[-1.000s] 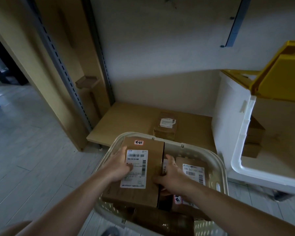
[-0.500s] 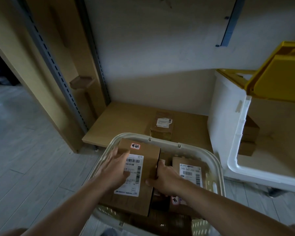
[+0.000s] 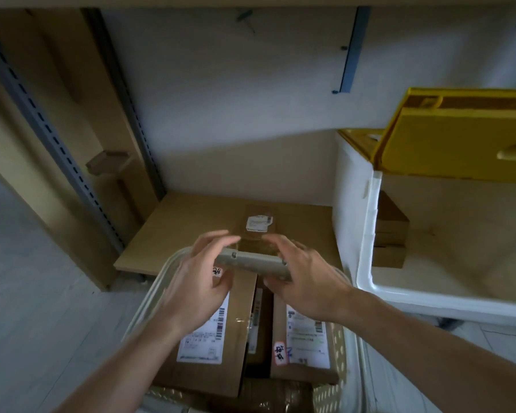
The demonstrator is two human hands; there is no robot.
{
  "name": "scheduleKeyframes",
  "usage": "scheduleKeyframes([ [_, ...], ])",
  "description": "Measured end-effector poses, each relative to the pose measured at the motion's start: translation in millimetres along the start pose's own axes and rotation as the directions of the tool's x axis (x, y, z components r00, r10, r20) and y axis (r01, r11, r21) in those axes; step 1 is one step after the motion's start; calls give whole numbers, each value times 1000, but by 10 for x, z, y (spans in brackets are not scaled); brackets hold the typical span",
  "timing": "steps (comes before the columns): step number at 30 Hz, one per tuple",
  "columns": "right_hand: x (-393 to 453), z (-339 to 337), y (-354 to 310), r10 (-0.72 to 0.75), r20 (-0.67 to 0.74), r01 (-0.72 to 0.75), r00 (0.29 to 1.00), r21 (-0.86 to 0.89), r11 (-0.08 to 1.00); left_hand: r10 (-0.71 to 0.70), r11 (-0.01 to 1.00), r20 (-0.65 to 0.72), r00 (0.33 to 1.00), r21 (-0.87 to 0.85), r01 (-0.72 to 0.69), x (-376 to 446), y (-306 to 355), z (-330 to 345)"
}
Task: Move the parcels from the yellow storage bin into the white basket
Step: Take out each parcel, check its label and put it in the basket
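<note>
The white basket (image 3: 149, 296) stands low in front of me and holds several brown labelled parcels; the left parcel (image 3: 221, 353) and the right parcel (image 3: 304, 347) lie on top. Its pale handle bar (image 3: 251, 263) is raised over the far rim. My left hand (image 3: 197, 281) curls round the bar's left end. At the right end my right hand (image 3: 307, 281) has its fingers over the bar and its thumb under it. The storage bin (image 3: 352, 204), white with a yellow lid (image 3: 459, 138) flipped up, sits to the right. Stacked brown parcels (image 3: 390, 234) lie against its left inner wall.
One more brown parcel (image 3: 258, 225) lies on the low wooden shelf board (image 3: 176, 234) just beyond the basket. A slotted metal upright (image 3: 51, 138) and a wooden panel stand at the left, with pale floor (image 3: 27, 293) beside the basket.
Both hands have left the left parcel in the basket and risen to the handle at the far rim, which now stands lifted. The view has moved closer.
</note>
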State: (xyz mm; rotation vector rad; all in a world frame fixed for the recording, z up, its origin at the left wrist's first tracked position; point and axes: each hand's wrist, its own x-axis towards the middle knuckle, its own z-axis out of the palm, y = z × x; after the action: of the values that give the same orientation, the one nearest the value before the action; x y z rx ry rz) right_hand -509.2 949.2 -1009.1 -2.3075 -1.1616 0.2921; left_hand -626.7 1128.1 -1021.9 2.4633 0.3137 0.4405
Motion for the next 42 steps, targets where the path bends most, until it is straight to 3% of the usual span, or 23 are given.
scheduleKeyframes([
  [4,-199,-254,64,-19,-167,34,986,85,996,104,986,9,994,-135,-102,63,394,71],
  [9,-520,-558,114,-75,-419,85,905,6,996,209,953,30,978,-229,-196,109,812,159],
  [13,-754,-747,343,-23,-506,37,862,17,999,270,917,25,962,-310,-249,136,1111,312],
  [17,-959,-905,688,55,-563,-60,825,11,998,300,865,134,944,-456,-210,195,1441,556],
  [20,-1103,-1037,920,115,-601,-125,791,25,992,301,843,138,943,-501,-196,344,1725,729],
  [27,-1272,-1351,1289,269,-558,-190,785,196,962,209,792,234,950,-610,-24,499,2104,1154],
  [31,-1203,-1422,1459,334,-517,-243,788,238,940,-36,787,257,966,-588,186,639,2106,1441],
  [34,-976,-1373,1684,423,-478,-334,769,265,905,-228,729,296,928,-580,364,855,2210,1658],
  [42,-490,-1251,2092,561,-337,-440,756,373,817,-418,748,261,870,-445,493,1476,2310,2097],
])
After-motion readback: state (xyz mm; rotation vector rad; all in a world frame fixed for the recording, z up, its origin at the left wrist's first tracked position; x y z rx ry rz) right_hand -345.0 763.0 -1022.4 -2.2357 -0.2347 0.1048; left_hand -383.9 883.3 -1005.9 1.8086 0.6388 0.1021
